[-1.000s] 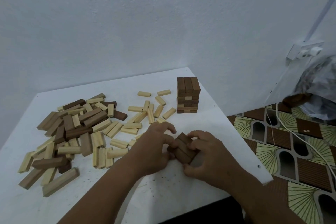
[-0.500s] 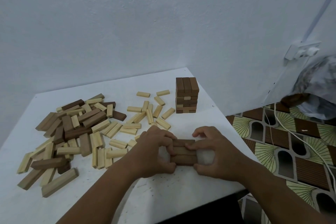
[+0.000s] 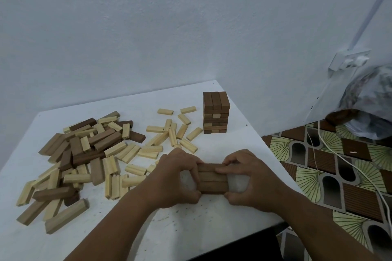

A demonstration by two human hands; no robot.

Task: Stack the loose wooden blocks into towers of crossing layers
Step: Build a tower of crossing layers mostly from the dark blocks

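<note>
Three dark brown blocks [image 3: 212, 178] lie side by side on the white table [image 3: 191, 224], running left to right as one layer. My left hand [image 3: 177, 178] grips their left ends and my right hand [image 3: 247, 178] grips their right ends, pressing them together. A short tower [image 3: 216, 112] of dark blocks in crossing layers, with one pale block end showing, stands at the far right of the table. A big heap of mixed dark and pale loose blocks [image 3: 80, 154] lies at the left. Several pale blocks [image 3: 171, 131] are scattered between heap and tower.
The table's right edge runs close to my right hand, with a patterned floor [image 3: 339, 176] below. White cables [image 3: 331, 150] cross the floor. A plastic bag [image 3: 369, 101] and a wall socket [image 3: 350, 59] are at the right. A plain wall stands behind the table.
The three dark blocks, skewed and bunched between my hands a second ago, have been turned and squared into a flat left-to-right row. My hands moved apart to the row's ends.
</note>
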